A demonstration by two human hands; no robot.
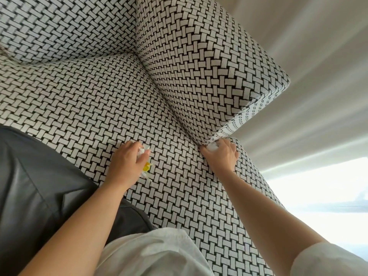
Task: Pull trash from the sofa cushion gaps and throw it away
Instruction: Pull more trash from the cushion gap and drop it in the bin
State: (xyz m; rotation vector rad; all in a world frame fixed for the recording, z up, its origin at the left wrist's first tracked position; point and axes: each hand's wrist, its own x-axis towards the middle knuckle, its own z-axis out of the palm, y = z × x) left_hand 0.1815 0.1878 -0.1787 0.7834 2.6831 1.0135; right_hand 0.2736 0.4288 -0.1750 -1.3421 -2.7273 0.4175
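Note:
The sofa has black-and-white woven-pattern fabric, with a seat cushion and an armrest on the right. My left hand hovers over the seat and grips a bundle of crumpled wrappers, white and clear with a yellow piece hanging below the fingers. My right hand is at the front end of the gap between seat and armrest, fingers curled round a white crumpled scrap that sits right at the gap's mouth.
A back cushion in the same pattern stands at the upper left. A dark grey leather surface lies at the left. Pale curtains hang behind the armrest, and a bright window or floor area is at the right.

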